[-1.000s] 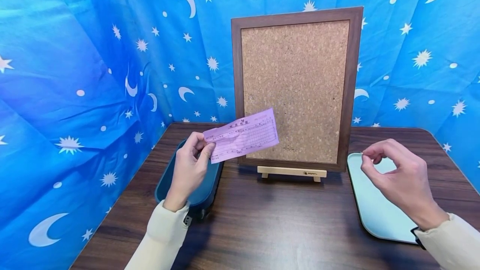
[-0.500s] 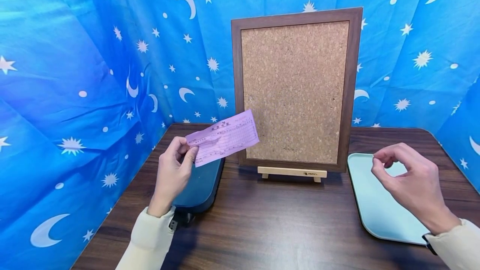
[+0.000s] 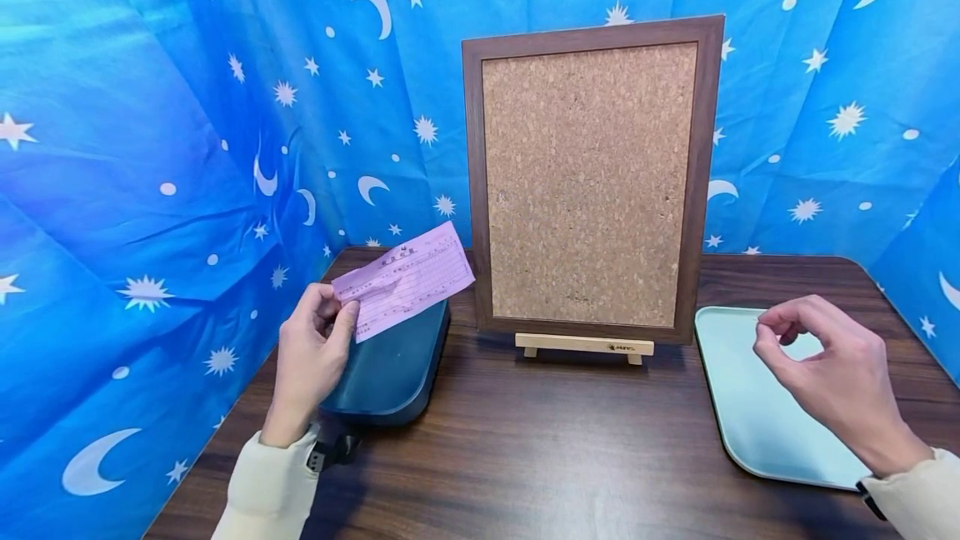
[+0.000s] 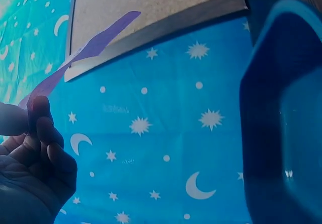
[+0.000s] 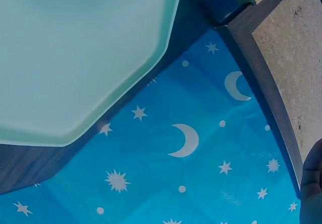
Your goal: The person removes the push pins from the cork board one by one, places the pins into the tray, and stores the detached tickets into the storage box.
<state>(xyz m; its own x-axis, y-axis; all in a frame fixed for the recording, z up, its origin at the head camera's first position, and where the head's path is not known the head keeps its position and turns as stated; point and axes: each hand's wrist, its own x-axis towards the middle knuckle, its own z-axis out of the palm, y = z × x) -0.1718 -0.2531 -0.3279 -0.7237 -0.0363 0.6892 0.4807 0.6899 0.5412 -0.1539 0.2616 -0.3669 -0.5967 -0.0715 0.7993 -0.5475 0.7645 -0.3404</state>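
In the head view my left hand (image 3: 315, 340) pinches a purple printed receipt slip (image 3: 405, 282) by its left end, thumb in front. The slip tilts up to the right above the dark blue tray (image 3: 375, 390) and is slightly creased. From the left wrist view, the slip (image 4: 95, 45) appears nearly edge-on. My right hand (image 3: 832, 373) is over the mint green tray (image 3: 765, 432), thumb and forefinger tips together; no object shows between them. Only a bit of that hand (image 5: 312, 183) enters the right wrist view.
A brown-framed corkboard (image 3: 588, 182) stands upright at the back on a small wooden easel (image 3: 585, 344). Dark wood table (image 3: 555, 457) lies between the two trays. Blue cloth (image 3: 405, 73) with moons and stars hangs behind and at the sides.
My left hand has moved left with the slip, from in front of the corkboard's lower left corner to above the dark blue tray. My right hand has shifted slightly right and down, still pinched.
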